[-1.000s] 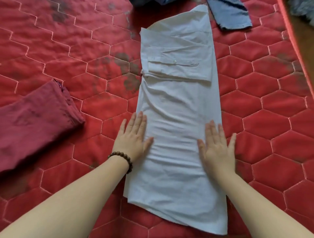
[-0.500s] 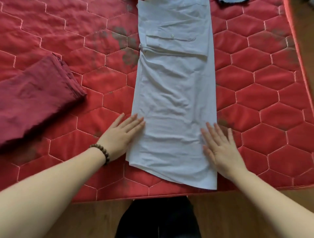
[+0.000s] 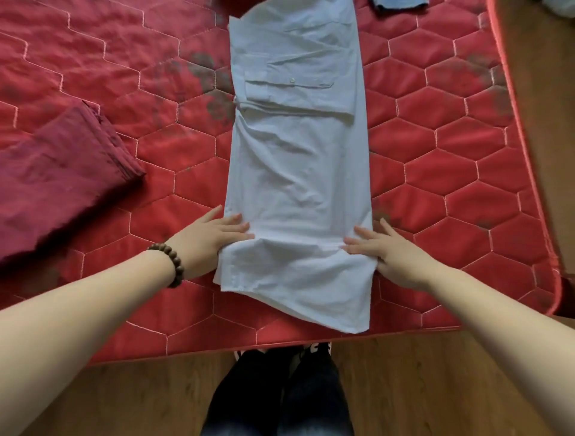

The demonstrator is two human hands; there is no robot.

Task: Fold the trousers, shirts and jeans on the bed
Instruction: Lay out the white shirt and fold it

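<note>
A white shirt [image 3: 298, 174], folded into a long narrow strip with its sleeve and cuff across the upper part, lies on the red quilted bed [image 3: 451, 174]. My left hand [image 3: 211, 239] is at the strip's left edge near the hem. Its fingers are on top and its thumb is hidden beneath the cloth. My right hand [image 3: 389, 252] holds the right edge the same way. The fabric is creased between the two hands. The hem hangs close to the bed's front edge.
A folded maroon garment [image 3: 62, 174] lies on the left of the bed. A piece of blue denim [image 3: 398, 3] shows at the top edge. Wooden floor [image 3: 420, 389] and my dark-trousered legs [image 3: 280, 398] are below the bed's front edge; floor also runs along the right.
Both hands slid down the shirt toward the hem and turned inward. They lay flat on the cloth before; now they take its side edges, thumbs out of sight.
</note>
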